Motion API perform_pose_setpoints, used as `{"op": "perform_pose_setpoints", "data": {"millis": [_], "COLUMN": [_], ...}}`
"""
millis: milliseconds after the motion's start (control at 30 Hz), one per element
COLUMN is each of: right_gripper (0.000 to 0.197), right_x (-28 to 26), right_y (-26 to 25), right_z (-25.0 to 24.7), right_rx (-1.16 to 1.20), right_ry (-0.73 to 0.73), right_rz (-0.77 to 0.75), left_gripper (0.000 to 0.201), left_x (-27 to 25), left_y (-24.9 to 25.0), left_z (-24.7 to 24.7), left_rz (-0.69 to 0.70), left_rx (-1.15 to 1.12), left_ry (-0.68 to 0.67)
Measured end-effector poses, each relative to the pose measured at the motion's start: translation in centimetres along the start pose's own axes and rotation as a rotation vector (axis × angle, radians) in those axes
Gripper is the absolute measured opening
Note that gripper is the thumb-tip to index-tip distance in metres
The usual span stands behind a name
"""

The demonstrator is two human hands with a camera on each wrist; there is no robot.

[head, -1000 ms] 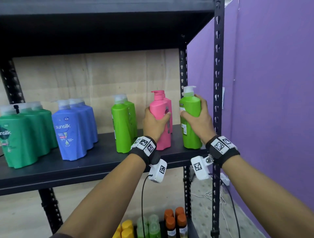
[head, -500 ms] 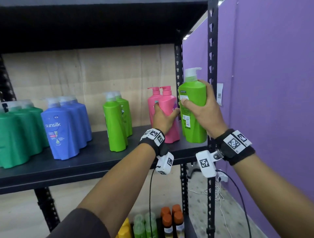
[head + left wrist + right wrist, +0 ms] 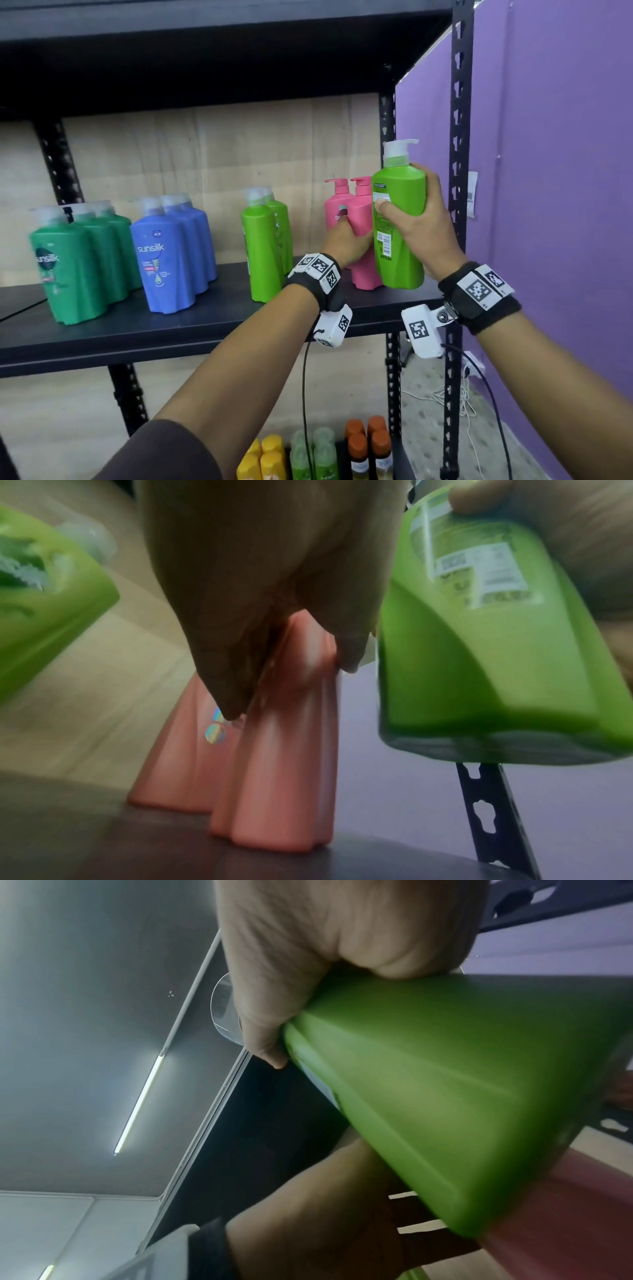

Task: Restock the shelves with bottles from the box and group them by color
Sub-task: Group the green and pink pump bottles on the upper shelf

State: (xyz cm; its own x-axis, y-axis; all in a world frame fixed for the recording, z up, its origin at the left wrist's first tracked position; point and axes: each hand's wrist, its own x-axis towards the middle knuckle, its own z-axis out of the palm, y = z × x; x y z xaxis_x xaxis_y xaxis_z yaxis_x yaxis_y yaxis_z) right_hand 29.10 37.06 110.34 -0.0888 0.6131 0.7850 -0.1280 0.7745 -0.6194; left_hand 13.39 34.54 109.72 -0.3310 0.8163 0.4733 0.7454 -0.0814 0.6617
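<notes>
My right hand [image 3: 423,236] grips a lime green pump bottle [image 3: 399,246] and holds it just above the right end of the black shelf [image 3: 171,329]. In the right wrist view the fingers [image 3: 267,1031] curl round its side [image 3: 445,1096]. To its left, my left hand [image 3: 344,241] holds the front pink bottle [image 3: 364,277] of two that stand together on the shelf. The left wrist view shows the fingers [image 3: 226,669] reaching between the two pink bottles [image 3: 281,777], with the green bottle [image 3: 479,669] hanging at the right.
Two more lime green bottles [image 3: 260,246] stand mid-shelf, then several blue ones [image 3: 164,260] and several dark green ones [image 3: 68,270] to the left. A black upright post [image 3: 457,205] and a purple wall [image 3: 555,205] close the right side. Yellow, green and orange bottles [image 3: 356,455] stand lower down.
My right hand has lifted the lime green bottle off the shelf and drawn it up and nearer. My left hand has stayed on the pink bottle.
</notes>
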Motion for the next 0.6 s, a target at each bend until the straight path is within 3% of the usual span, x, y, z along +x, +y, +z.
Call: {"op": "perform_pose_setpoints", "data": {"millis": [133,233,400,500,600], "right_gripper": [0.068,0.067,0.067,0.066,0.068], "right_x": [-0.2,-0.5,-1.5,-2.3,-3.1], "right_y": [-0.4,-1.0,-1.7,-1.8,-1.7], "right_z": [1.6,3.0,5.9,7.6,9.0], "right_rx": [0.02,0.023,0.11,0.155,0.196], "right_ry": [-0.015,-0.04,-0.052,-0.077,-0.089], "right_rz": [0.004,-0.003,0.029,0.043,0.068], "left_gripper": [0.026,0.025,0.029,0.032,0.033], "left_x": [-1.4,-2.9,-5.9,-7.0,-7.8], "left_y": [-0.4,-0.8,-1.3,-2.1,-3.5], "left_z": [-3.0,-5.7,-9.3,-11.0,-12.5], "left_rz": [0.018,-0.011,-0.014,-0.019,-0.005], "left_rx": [0.237,0.377,0.558,0.7,0.693], "left_ry": [-0.045,-0.02,0.204,0.262,0.392]}}
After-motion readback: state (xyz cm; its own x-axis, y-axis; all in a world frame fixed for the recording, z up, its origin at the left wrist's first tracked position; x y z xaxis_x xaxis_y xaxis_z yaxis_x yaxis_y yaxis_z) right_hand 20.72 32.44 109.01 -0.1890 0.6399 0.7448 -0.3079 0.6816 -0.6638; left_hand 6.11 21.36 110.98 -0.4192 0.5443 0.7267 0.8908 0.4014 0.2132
